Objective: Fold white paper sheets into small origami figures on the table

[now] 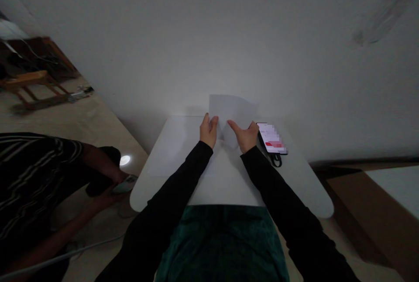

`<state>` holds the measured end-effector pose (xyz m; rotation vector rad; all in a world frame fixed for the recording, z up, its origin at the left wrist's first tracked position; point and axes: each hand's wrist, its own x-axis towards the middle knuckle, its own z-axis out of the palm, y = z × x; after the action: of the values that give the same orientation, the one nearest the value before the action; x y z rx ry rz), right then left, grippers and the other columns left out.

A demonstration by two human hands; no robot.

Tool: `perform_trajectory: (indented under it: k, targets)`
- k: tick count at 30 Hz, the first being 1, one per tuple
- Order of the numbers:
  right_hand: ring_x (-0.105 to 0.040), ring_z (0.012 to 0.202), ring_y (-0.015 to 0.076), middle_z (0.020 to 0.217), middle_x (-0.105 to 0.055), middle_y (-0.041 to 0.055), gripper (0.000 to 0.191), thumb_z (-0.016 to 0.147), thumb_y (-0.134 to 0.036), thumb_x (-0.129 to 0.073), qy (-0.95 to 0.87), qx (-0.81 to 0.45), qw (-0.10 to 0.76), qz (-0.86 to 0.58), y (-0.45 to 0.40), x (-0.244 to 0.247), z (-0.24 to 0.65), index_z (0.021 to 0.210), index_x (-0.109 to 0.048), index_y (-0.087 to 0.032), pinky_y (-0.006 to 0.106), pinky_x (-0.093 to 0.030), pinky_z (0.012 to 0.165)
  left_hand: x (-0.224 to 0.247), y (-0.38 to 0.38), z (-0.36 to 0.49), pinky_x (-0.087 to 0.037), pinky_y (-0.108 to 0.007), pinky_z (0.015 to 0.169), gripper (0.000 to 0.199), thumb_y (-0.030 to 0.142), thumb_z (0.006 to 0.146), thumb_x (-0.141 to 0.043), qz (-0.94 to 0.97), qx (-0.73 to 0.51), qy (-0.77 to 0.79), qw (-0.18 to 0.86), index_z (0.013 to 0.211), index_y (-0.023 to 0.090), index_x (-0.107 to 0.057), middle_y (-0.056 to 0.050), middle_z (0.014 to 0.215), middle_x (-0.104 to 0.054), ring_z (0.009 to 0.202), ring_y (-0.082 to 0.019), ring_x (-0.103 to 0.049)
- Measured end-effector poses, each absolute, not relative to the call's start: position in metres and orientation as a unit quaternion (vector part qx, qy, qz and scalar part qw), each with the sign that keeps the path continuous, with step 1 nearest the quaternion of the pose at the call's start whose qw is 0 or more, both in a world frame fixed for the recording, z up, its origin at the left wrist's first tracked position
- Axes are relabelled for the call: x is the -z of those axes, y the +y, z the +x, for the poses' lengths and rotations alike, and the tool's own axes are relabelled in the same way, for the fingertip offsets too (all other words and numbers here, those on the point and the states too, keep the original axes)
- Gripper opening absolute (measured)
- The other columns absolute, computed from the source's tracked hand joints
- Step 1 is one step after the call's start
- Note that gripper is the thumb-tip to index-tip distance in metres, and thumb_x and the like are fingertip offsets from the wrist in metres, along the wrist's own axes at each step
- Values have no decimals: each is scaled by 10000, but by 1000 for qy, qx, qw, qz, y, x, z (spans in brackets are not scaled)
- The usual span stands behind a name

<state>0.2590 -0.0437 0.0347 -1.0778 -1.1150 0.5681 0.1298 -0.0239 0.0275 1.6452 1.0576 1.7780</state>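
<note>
A white sheet of paper [229, 106] is held raised over the far part of a small white table [225, 192]. My left hand [208, 131] grips its left side, with the thumb on the near face. On the right side my right hand [245, 136] holds the same sheet, its thumb pointing toward the middle; the fingers behind the paper are hidden. More white paper [178, 142] lies flat on the table's left half. A phone [271, 138] with a lit screen lies just right of my right hand, a black strap [276, 159] at its near end.
A pale wall [209, 33] stands behind the table. At the left, a person in a striped shirt [32, 173] holds a small object. A wooden stool [32, 81] is farther back. A brown box [379, 203] is at the right.
</note>
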Motion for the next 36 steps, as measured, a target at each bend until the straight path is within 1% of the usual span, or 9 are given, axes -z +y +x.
perform_trajectory:
  k: [5,9,13,16,19,22,27,31,36]
  targets:
    - [-672,831,288,887,-720,112,349,601,-417,-765,-491,-259,671,-492,-45,-36,257,844,-685,-179,460,-535,798,-22,-23,130,-440,-409,939,347,465,885,-462,602,-651,389,248,1070,181,-533,-119,1085,-619,1043,-214,-583]
    - [-673,828,288,898,-720,116,360,606,-432,-763,-488,-260,673,-491,-45,-35,257,847,-684,-176,463,-534,807,-18,-22,130,-436,-409,949,346,457,886,-463,602,-654,385,250,1089,184,-524,-118,1095,-612,1040,-208,-584]
    - [-675,782,290,844,-722,100,339,590,-443,-768,-493,-262,670,-489,-43,-33,257,808,-675,-200,474,-548,765,-16,-21,130,-428,-429,957,354,465,871,-485,607,-643,389,261,1095,193,-518,-127,1105,-613,1048,-217,-584]
    - [-672,816,290,879,-722,96,347,578,-434,-778,-490,-274,674,-480,-43,-33,258,826,-675,-214,480,-545,796,-17,-21,128,-437,-416,939,363,471,870,-484,614,-641,387,250,1098,191,-519,-126,1094,-621,1049,-222,-586]
    - [-670,845,293,911,-721,105,393,555,-426,-793,-492,-309,657,-481,-44,-35,258,852,-681,-195,482,-541,812,-17,-19,122,-458,-390,880,377,485,866,-484,618,-631,418,212,1072,173,-535,-125,1008,-645,998,-235,-607]
    - [-671,839,293,894,-724,111,399,540,-424,-797,-491,-345,635,-486,-43,-33,257,825,-681,-170,475,-549,776,-14,-15,116,-463,-367,814,403,497,852,-503,613,-612,468,173,1050,149,-550,-118,893,-658,912,-248,-626]
    - [-677,825,270,905,-727,113,399,544,-389,-794,-468,-391,642,-465,-38,-30,260,835,-677,-142,436,-552,749,-10,-10,109,-438,-329,707,422,485,849,-509,625,-567,521,131,1091,141,-543,-65,724,-627,735,-232,-618]
    - [-688,785,226,895,-734,76,363,591,-358,-763,-455,-447,648,-417,-37,-36,272,882,-670,-162,392,-556,732,-12,-10,105,-415,-306,676,375,470,849,-515,633,-562,517,125,1065,166,-556,-22,639,-570,669,-210,-590]
    - [-693,745,206,860,-739,59,309,614,-333,-748,-441,-458,656,-407,-36,-42,283,868,-669,-176,378,-559,706,-14,-9,102,-415,-315,683,360,457,841,-526,645,-553,511,131,1067,179,-565,-17,618,-555,649,-211,-582]
